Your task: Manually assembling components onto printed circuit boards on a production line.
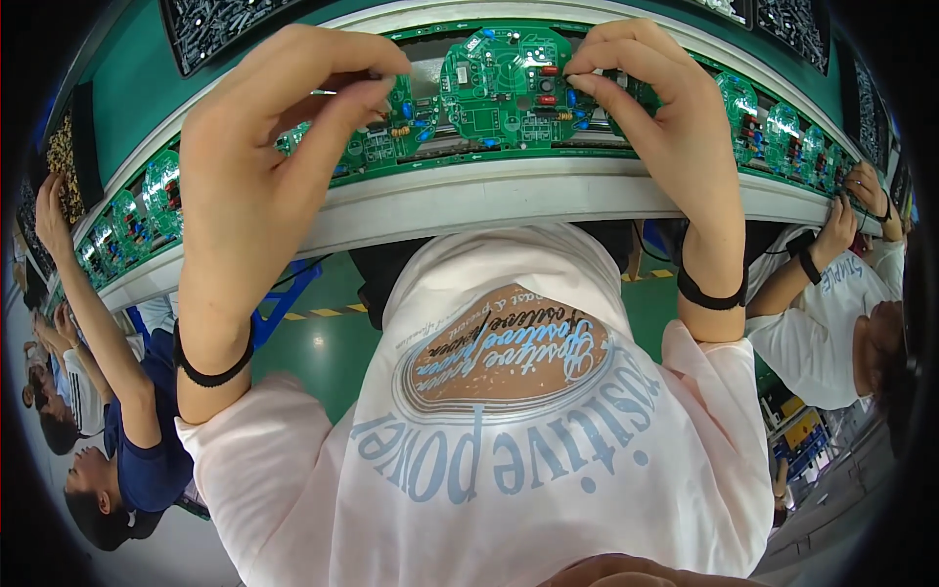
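Both my hands are raised over a row of green circuit boards on a long rail. My left hand (259, 127) is closed in a pinch above a board with blue and striped parts (391, 132); a thin shiny wire shows behind its thumb, but what the fingertips hold is too small to make out. With thumb and forefinger together, my right hand (660, 103) is at the right edge of the middle circuit board (484, 93), close to its red components (550, 71). Whatever lies between those fingertips is hidden.
A pale metal rail (489, 191) runs along the near side of the boards. Black bins of small dark parts (210, 29) stand beyond on the green bench. More boards (782, 127) continue both ways. Co-workers' hands (863, 191) reach in at right and left (54, 215).
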`<act>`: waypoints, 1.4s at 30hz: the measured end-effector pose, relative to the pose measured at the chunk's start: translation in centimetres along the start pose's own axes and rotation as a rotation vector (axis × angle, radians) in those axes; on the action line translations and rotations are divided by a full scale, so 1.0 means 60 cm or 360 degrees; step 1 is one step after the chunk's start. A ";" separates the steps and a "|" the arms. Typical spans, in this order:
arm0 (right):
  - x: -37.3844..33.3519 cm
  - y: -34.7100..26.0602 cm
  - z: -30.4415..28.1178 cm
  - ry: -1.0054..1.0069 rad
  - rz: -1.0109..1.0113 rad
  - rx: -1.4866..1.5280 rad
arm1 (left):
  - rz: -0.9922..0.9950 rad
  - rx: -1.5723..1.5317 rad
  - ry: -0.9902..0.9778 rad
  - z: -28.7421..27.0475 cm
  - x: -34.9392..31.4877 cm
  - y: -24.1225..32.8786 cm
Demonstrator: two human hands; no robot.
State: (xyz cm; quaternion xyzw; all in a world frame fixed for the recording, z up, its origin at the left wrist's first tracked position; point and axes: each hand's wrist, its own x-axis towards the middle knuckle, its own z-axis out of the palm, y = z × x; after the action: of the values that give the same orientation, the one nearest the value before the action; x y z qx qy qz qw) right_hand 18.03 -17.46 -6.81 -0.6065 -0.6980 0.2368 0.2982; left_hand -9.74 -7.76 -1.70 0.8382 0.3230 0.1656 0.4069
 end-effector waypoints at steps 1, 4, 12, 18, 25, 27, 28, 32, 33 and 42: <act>0.000 0.001 -0.001 -0.0002 0.0001 0.0001 | -0.0037 -0.0048 0.0007 0.001 -0.001 0.001; 0.002 0.001 -0.005 -0.0023 -0.0039 -0.0004 | -0.0073 -0.0153 0.0021 0.005 -0.004 -0.008; 0.015 -0.007 -0.017 -0.0149 -0.0141 -0.0170 | -0.0218 -0.0316 0.0053 0.012 -0.007 -0.010; 0.010 -0.008 -0.019 -0.0156 -0.0164 -0.0242 | -0.0460 -0.0615 -0.0053 0.004 -0.011 -0.018; 0.004 -0.014 -0.019 -0.0141 -0.0171 -0.0306 | -0.0532 -0.1070 -0.0101 0.001 -0.006 -0.032; 0.002 -0.011 -0.016 -0.0125 -0.0130 -0.0326 | -0.0549 -0.1109 -0.0119 0.002 -0.005 -0.034; 0.002 -0.010 -0.014 -0.0118 -0.0109 -0.0335 | -0.0545 -0.1103 -0.0124 0.002 -0.005 -0.035; 0.002 -0.013 -0.012 -0.0068 -0.0120 -0.0269 | -0.0516 -0.1040 -0.0125 0.000 -0.007 -0.043; 0.001 -0.016 -0.013 -0.0060 -0.0122 -0.0258 | -0.0498 -0.1003 -0.0111 -0.001 -0.007 -0.044; -0.017 -0.028 -0.008 0.0337 -0.0219 -0.0219 | 0.0261 0.0367 0.0005 -0.005 0.035 -0.034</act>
State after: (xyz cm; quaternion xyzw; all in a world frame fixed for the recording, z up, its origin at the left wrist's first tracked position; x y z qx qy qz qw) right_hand 17.29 -18.75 -5.42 -0.5978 -0.7171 0.1023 0.3433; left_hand -9.18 -5.24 -3.10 0.9027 0.2709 0.1613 0.2927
